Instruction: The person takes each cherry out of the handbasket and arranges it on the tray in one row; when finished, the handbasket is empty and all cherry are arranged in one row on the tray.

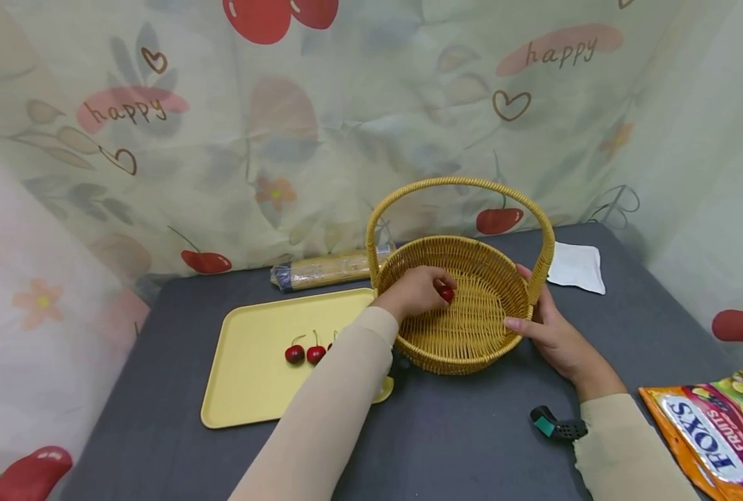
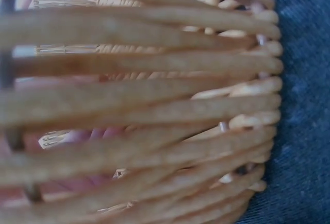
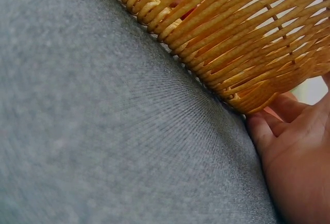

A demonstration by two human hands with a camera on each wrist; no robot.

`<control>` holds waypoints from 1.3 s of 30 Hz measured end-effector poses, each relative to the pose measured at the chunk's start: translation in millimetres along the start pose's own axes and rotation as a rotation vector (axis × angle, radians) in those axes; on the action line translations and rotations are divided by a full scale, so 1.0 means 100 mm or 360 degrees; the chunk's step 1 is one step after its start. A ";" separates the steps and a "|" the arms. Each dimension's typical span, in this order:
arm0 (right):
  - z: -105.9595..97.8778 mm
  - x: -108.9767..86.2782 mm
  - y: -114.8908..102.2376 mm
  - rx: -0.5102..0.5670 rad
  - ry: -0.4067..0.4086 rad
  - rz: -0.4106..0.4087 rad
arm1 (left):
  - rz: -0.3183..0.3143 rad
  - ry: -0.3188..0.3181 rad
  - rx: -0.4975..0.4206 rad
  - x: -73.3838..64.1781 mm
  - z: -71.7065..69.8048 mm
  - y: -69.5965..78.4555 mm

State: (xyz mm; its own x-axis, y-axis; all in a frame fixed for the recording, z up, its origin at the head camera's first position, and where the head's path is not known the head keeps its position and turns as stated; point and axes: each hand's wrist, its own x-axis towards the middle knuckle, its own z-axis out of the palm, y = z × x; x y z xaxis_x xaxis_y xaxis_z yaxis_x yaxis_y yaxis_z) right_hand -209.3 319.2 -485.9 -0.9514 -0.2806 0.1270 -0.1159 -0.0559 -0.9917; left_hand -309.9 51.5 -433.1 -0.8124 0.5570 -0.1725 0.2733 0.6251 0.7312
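A round woven basket (image 1: pixel 474 327) with a tall arched handle (image 1: pixel 456 181) stands on the dark cloth. Inside it, my left hand (image 1: pixel 417 289) pinches a dark red cherry (image 1: pixel 447 293) low over the woven bottom. My right hand (image 1: pixel 556 339) grips the basket's right side near the handle's foot, thumb over the rim. In the right wrist view, fingers of that hand (image 3: pixel 296 147) reach under the basket wall (image 3: pixel 221 59). Wicker strands (image 2: pixel 154 100) fill most of the left wrist view. More cherries (image 1: pixel 316 355) with stems lie on a yellow tray (image 1: pixel 252 376), one partly behind my left sleeve.
Behind the tray lies a long wrapped bundle (image 1: pixel 328 270). A white folded cloth or packet (image 1: pixel 577 268) is right of the basket. At the near right lies a FOX'S candy bag (image 1: pixel 709 435). A small yellow piece (image 1: pixel 384 390) pokes out beside my left sleeve. A patterned curtain (image 1: pixel 371 104) hangs behind.
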 end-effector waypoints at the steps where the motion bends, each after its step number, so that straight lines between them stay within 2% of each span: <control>1: 0.00 0.00 0.00 -0.0002 0.0002 0.0003 | 0.0010 0.0002 0.0026 0.00 0.00 -0.01; 4: 0.01 0.00 -0.01 -0.0011 0.0008 0.0014 | 0.0030 0.0006 0.0065 0.01 0.00 -0.01; 7: 0.02 0.00 -0.02 -0.0019 0.0011 0.0026 | 0.0035 0.0029 0.0011 -0.01 0.00 -0.01; 13: 0.02 -0.01 -0.03 -0.0024 0.0013 0.0029 | 0.0071 0.0169 -0.0255 -0.06 -0.03 0.02; 19: 0.02 -0.01 -0.02 -0.0017 0.0012 0.0018 | 0.0023 0.0321 -0.0504 -0.08 -0.05 0.03; 23: 0.02 -0.01 -0.01 -0.0013 0.0017 0.0017 | 0.0006 0.0339 -0.0590 -0.08 -0.05 0.01; 30: 0.01 0.00 0.01 -0.0003 0.0013 0.0005 | 0.0099 0.0328 -0.0762 -0.09 -0.06 0.02; 39: 0.01 -0.02 0.00 -0.0011 0.0013 0.0009 | 0.0197 0.0433 -0.0844 -0.14 -0.10 0.01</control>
State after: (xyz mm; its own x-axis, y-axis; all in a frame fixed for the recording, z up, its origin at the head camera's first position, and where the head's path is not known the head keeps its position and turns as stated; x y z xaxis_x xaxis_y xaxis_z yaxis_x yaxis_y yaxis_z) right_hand -207.7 319.2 -485.9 -0.9543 -0.2731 0.1210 -0.1122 -0.0479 -0.9925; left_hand -303.9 38.9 -423.1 -0.9126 0.4046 0.0588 0.1372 0.1676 0.9763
